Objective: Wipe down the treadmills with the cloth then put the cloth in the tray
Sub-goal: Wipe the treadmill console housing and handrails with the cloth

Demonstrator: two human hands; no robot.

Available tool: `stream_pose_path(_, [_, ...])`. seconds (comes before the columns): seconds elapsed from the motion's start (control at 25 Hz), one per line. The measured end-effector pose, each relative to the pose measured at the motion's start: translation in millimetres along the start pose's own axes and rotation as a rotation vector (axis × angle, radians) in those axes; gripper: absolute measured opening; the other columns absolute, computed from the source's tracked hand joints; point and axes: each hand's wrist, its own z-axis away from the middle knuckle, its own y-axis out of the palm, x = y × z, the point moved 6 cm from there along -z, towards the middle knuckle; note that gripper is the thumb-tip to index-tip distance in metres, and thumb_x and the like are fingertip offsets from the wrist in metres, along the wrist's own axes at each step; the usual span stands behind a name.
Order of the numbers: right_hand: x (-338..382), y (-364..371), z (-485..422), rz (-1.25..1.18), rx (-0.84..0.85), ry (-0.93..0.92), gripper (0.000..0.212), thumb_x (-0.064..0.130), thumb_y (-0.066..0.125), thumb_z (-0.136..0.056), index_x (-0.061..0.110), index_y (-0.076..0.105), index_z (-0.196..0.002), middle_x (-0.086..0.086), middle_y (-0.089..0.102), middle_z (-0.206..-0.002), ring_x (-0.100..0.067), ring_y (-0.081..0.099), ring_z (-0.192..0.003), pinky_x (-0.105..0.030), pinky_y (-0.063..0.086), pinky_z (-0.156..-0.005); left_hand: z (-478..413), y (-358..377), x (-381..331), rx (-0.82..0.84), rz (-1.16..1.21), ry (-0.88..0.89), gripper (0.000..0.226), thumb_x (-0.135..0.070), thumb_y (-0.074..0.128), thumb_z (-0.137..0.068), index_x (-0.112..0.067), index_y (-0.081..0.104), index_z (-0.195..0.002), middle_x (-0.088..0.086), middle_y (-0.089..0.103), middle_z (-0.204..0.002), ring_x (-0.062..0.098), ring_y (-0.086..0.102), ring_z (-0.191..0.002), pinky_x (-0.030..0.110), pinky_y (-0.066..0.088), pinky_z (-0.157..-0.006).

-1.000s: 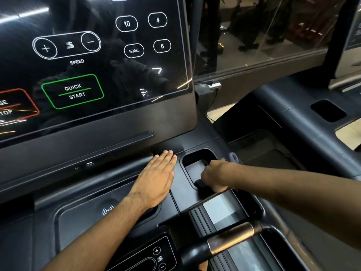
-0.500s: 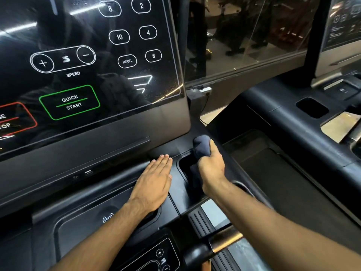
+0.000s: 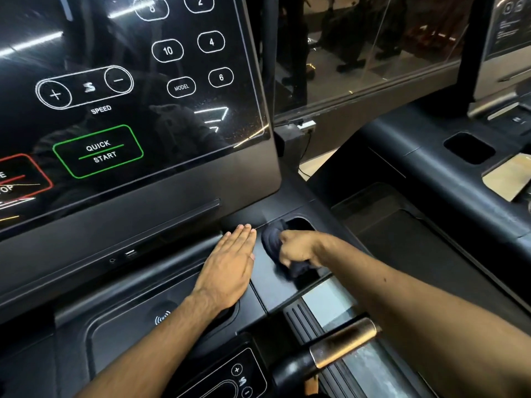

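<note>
cloth (image 3: 271,239), dark blue and bunched, sits at the left lip of the recessed tray (image 3: 301,224) in the treadmill console. part of it lies over the flat black deck just left of the tray, and part trails toward the tray's near end. the right hand (image 3: 297,248) grips it from the tray side, fingers curled into the fabric. one wad bulges out past the knuckles to the left and another fold hangs out below the heel of the hand. the tray's near half is hidden under that hand and forearm; only its far rounded corner shows, dark and open. whether the cloth reaches the tray floor cannot be told.

the left hand (image 3: 230,262) lies flat and palm down on the deck left of the tray, fingers straight and together, holding nothing. its fingertips come about level with the tray's far edge, and a narrow strip of bare deck separates it from the cloth.

beyond the tray and to its left rises the touchscreen (image 3: 129,96), showing speed buttons, numbered keys and a green quick start box. nearer than the tray, a handlebar (image 3: 342,343) with a copper-coloured band crosses at an angle. left of the tray and nearer, beside the left wrist, is a charging pad (image 3: 162,317) with a wireless symbol. well to the right of the tray stands a second treadmill (image 3: 431,173).
</note>
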Motion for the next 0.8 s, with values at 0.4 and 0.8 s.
stream_pose_path(0.4, [-17,-1,25,1.480,0.098,-0.498,0.026,0.007,0.052,-0.092,0.013,0.054,-0.117,-0.012,0.068,-0.110,-0.034,0.065,-0.101,-0.044,0.052,-0.089,0,0,0,0.032,0.026,0.008,0.065,-0.039,0.006,-0.097,-0.011,0.022,-0.153,0.005,0.020,-0.160,0.014,0.013,-0.149,0.031,0.002,-0.120])
stream_pose_path(0.8, [-18,-17,-6,2.041,-0.169,-1.412,0.042,0.012,0.046,-0.098,0.013,0.056,-0.139,-0.005,0.058,-0.141,-0.023,0.048,-0.137,-0.040,0.024,-0.120,1,-6,-3,0.092,-0.002,0.028,0.074,-0.045,-0.004,-0.091,-0.012,0.014,-0.154,0.004,0.010,-0.162,0.014,0.002,-0.150,0.027,-0.009,-0.117])
